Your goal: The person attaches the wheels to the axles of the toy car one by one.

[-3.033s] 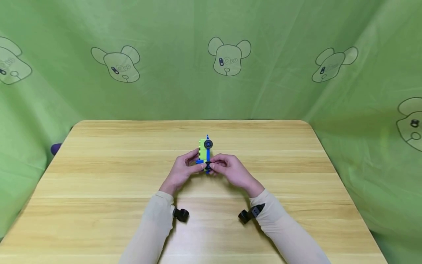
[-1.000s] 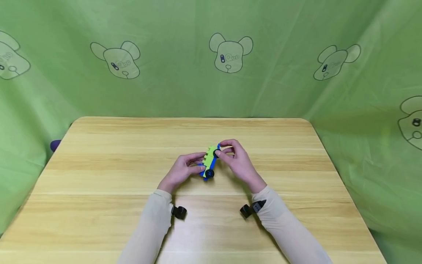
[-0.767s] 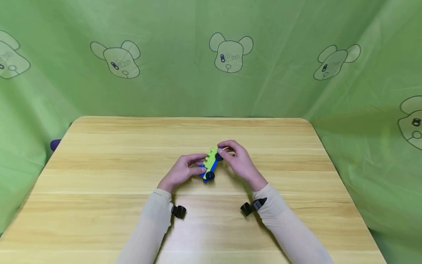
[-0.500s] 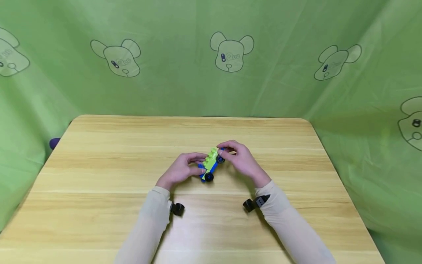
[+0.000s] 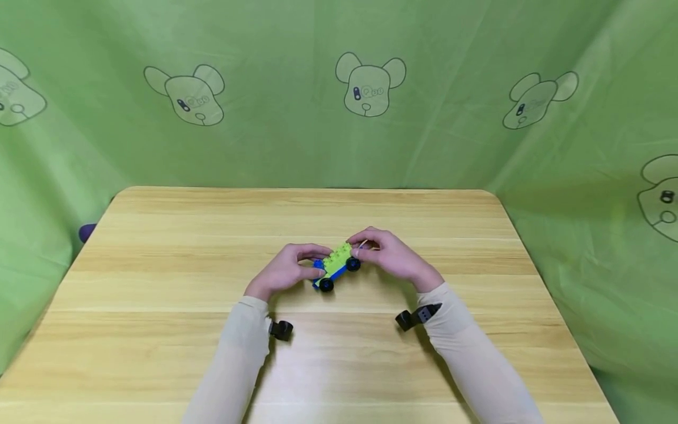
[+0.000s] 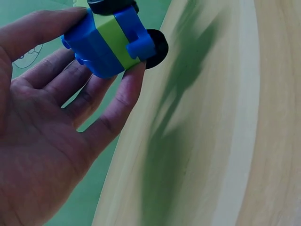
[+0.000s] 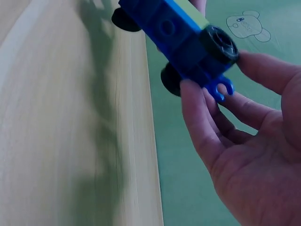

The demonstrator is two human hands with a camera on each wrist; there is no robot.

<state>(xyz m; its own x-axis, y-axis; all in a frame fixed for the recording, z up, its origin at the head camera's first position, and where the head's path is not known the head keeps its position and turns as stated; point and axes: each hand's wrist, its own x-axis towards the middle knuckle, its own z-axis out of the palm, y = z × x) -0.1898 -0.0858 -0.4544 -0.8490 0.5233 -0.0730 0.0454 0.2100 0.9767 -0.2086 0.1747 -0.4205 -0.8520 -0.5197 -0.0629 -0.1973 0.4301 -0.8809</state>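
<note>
A toy car of building blocks [image 5: 338, 257] is held between my two hands above the table, lime-green bricks on a blue chassis with black wheels. My left hand [image 5: 286, 271] grips its left end, where a blue brick [image 6: 98, 44] shows in the left wrist view. My right hand [image 5: 389, 256] holds the opposite end, thumb and fingers around the rear wheel area. In the right wrist view the blue underside [image 7: 169, 33] faces the camera, and a blue hook [image 7: 221, 89] sticks out at the end near my palm.
A light wooden table [image 5: 159, 353] lies below the hands. Green curtains [image 5: 265, 147] with printed mouse heads surround it. A purple object [image 5: 87, 232] shows beyond the table's left edge. Both sleeves carry small black wrist cameras [image 5: 282, 330].
The toy car has turned clockwise from upright to a slant, its studded top now facing up more. My right hand has shifted from the car's near wheel to its far end.
</note>
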